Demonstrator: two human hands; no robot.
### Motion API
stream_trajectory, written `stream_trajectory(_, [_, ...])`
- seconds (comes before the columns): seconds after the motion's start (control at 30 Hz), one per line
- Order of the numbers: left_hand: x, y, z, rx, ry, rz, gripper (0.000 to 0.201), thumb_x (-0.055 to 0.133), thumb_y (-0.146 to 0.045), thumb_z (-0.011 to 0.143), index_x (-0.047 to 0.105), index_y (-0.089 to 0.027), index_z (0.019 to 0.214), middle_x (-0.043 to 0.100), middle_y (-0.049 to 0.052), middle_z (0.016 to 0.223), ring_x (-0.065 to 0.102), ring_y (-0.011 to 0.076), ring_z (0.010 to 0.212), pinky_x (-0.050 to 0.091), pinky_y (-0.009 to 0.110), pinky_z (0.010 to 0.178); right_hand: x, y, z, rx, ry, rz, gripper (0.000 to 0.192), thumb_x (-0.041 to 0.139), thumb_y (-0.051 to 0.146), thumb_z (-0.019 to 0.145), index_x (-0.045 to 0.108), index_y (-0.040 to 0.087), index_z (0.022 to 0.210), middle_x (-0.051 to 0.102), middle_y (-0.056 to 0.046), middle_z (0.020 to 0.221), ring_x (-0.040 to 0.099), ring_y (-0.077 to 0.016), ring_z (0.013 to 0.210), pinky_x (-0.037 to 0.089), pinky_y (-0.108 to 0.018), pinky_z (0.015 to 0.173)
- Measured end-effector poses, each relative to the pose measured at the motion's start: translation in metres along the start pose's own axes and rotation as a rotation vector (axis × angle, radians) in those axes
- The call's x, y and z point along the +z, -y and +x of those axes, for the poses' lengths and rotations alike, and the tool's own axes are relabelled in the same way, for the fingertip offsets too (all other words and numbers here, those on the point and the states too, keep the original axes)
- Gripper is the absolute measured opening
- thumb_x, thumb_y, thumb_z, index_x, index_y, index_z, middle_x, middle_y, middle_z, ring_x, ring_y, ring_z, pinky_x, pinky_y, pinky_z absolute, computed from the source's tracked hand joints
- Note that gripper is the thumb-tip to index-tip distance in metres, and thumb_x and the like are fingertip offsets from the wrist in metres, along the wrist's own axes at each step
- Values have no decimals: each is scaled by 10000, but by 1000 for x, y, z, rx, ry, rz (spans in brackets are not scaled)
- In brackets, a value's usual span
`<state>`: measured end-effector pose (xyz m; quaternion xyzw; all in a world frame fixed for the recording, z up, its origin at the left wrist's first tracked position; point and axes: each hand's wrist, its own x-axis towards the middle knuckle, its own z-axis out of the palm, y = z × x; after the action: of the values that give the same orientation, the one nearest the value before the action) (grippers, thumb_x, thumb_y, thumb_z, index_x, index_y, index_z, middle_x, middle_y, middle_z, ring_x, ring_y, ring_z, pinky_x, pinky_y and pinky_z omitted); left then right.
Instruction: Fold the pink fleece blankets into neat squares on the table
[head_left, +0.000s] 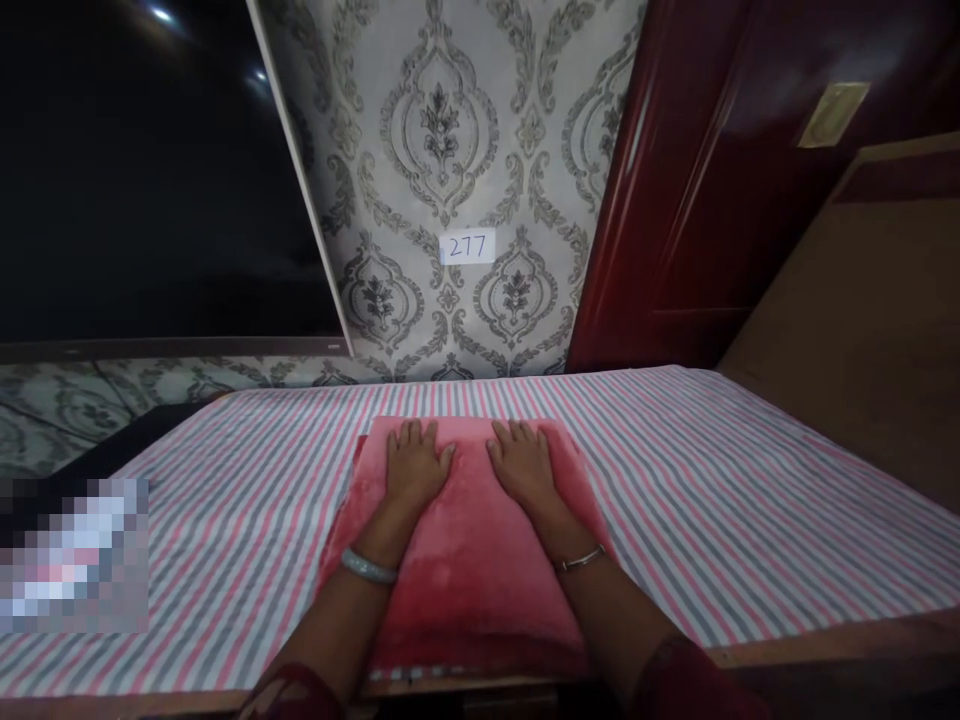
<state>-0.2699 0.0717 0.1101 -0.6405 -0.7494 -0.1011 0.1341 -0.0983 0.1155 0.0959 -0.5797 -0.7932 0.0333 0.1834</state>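
Head view. Both hands flat, palms down, fingers spread and gripping nothing: left hand [415, 467] and right hand [524, 466] side by side on the far half of a red plush cloth [465, 560]. Cloth folded into a rough rectangle, lying at the middle of the near edge of the table, on top of a striped cover [712, 480]. A pale bangle [367, 567] on the left wrist, a thin bracelet [579, 561] on the right.

Step in hand, by judgement: pressing or smoothing the folded cloth. Next move likely calling for an even sweep outward across the pile, or a pinch at one edge to fold again; no edge pinched at present.

Surface: pink, grey and white stripes, lying fairly smooth. Room: patterned wallpaper [450, 150] behind, bearing a small label [467, 246] marked 277; dark screen [150, 170] to the left; dark red door [712, 180] to the right; brown panel [870, 330] beyond it. Blurred patch at lower left, unreadable.
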Motion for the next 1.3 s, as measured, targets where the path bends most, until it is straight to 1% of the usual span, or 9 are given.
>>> stream_trajectory(0.23, [-9,20,-3,-142,36,35,613,326,-522,957,498,-164,1423,452,187,1494,313,362,1427,206,638,1138,-1,-12,-3,-34,-14,-58,488,322,384,1012,503,189,1422,495,-123,1462,383,-295,1363,240,-517,1124])
stream_trajectory(0.47, [-21,50,-9,-286,328,-168,699,258,-589,948,250,-248,1558,71,95,1663,227,391,1473,380,543,1075,-9,-48,-14,167,36,-35,536,252,439,1017,420,234,1483,349,-69,1574,290,-315,1428,319,-542,1083])
stream_trajectory(0.6, [-23,61,-24,-247,338,-130,687,282,-570,954,227,-260,1564,91,127,1654,370,378,1414,408,501,1050,-14,-65,-27,228,84,-17,555,245,438,1017,339,250,1531,275,-74,1609,400,-308,1368,362,-494,1068])
stream_trajectory(0.73, [-40,70,-40,-241,354,-115,685,313,-548,955,236,-239,1561,237,166,1617,533,339,1292,454,467,1003,-34,-74,-44,262,163,-14,558,242,415,1025,283,249,1555,288,-85,1605,336,-311,1420,312,-517,1110])
stream_trajectory(0.83, [-58,56,-55,-231,252,-62,665,320,-522,960,341,-159,1516,301,201,1586,407,375,1388,365,550,1079,-54,-58,-62,250,110,-55,551,287,418,1019,317,254,1544,211,-89,1632,188,-351,1479,257,-582,1124])
stream_trajectory(0.93, [-66,22,-79,-37,70,-37,614,332,-488,972,402,-162,1487,285,171,1601,259,356,1470,233,555,1165,-59,-26,-88,60,-16,-63,543,312,402,1016,325,269,1542,189,-80,1639,142,-336,1494,207,-571,1150])
stream_trajectory(1.0, [-58,-1,-97,114,70,-67,616,357,-529,965,375,-245,1511,296,108,1608,236,359,1478,203,565,1178,-51,-5,-106,-58,-6,-45,535,316,401,1017,332,287,1539,226,-62,1629,183,-328,1485,195,-571,1155])
stream_trajectory(1.1, [-35,-19,-119,185,101,-71,610,355,-559,962,367,-302,1515,295,66,1611,205,404,1477,188,642,1156,-33,8,-128,-111,51,-41,516,331,399,1016,361,307,1523,272,-28,1614,202,-307,1482,174,-573,1163])
stream_trajectory(1.3, [-16,-14,-125,187,64,-81,604,351,-554,965,372,-302,1514,300,71,1608,179,404,1484,167,643,1159,-26,3,-132,-115,87,-36,520,332,394,1017,352,298,1528,264,-14,1614,191,-289,1488,169,-546,1172])
